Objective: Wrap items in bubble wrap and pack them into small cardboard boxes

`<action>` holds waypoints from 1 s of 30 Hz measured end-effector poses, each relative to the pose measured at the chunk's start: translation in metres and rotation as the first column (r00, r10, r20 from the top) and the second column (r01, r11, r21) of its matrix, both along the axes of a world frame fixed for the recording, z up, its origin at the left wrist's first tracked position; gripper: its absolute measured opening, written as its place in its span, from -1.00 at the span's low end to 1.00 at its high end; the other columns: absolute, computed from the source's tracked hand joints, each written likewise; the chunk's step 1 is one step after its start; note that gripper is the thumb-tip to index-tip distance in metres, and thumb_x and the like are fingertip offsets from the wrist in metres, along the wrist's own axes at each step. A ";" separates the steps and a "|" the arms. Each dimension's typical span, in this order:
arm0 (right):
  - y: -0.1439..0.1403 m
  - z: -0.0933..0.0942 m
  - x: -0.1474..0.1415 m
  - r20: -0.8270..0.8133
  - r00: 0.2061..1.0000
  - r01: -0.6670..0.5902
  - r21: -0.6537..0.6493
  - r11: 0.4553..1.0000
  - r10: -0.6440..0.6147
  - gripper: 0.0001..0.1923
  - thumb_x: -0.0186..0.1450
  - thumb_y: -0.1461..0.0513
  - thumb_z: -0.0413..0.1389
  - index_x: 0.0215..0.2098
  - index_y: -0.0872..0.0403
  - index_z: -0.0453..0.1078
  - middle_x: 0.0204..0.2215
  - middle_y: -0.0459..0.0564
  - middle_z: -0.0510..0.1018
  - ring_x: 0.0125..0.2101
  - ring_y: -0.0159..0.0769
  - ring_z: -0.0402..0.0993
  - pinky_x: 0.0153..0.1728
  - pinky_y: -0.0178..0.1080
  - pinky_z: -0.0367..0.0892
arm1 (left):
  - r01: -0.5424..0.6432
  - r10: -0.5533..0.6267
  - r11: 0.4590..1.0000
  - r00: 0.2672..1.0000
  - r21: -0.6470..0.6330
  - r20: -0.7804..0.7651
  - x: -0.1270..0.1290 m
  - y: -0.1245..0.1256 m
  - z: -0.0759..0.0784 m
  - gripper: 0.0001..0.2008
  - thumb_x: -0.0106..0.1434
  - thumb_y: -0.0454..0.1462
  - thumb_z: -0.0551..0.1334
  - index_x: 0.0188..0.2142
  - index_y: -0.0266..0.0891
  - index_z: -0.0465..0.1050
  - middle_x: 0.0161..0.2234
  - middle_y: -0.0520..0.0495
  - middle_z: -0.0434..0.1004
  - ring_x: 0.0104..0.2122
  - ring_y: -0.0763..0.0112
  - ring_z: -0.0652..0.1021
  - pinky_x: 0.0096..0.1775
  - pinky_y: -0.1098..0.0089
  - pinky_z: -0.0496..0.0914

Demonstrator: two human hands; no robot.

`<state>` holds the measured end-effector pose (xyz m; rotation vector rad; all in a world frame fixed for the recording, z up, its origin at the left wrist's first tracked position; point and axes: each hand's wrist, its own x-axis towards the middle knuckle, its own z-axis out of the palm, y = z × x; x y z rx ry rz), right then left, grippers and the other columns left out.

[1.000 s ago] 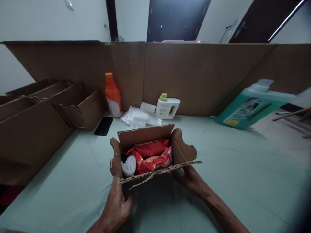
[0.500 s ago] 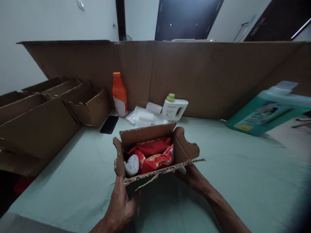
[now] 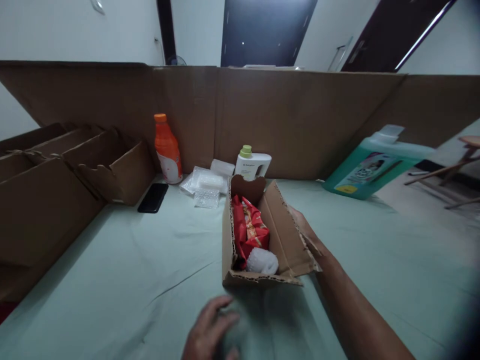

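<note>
Red crinkled packaging (image 3: pixel 259 231) lies inside a ragged cardboard box (image 3: pixel 282 231), right grip (image 3: pixel 302 223) clasping it, left grip (image 3: pixel 210 327) spread.

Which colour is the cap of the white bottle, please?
The cap of the white bottle is yellowish green, best seen in the head view.

The box (image 3: pixel 288 232) was turned by about a quarter, so the white bundle (image 3: pixel 262 261) inside came from the left end to the near end. The left hand (image 3: pixel 213 325) released the box and was apart from it; the right hand (image 3: pixel 303 223) moved farther forward, to the box's right side.
</note>
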<state>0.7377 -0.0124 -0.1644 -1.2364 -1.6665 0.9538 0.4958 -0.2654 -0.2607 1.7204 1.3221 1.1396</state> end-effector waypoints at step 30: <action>-0.153 -0.043 0.030 0.076 0.983 0.171 -0.028 0.985 -0.169 -0.22 0.24 -0.07 0.19 0.34 -0.03 0.13 0.18 0.20 0.43 0.06 0.03 0.48 0.07 0.08 0.41 | -0.170 0.184 0.980 0.971 -0.103 0.150 -0.012 0.157 0.046 -0.22 0.17 -0.17 0.25 0.35 -0.15 0.03 0.32 -0.27 0.15 0.26 0.01 0.32 0.15 0.04 0.36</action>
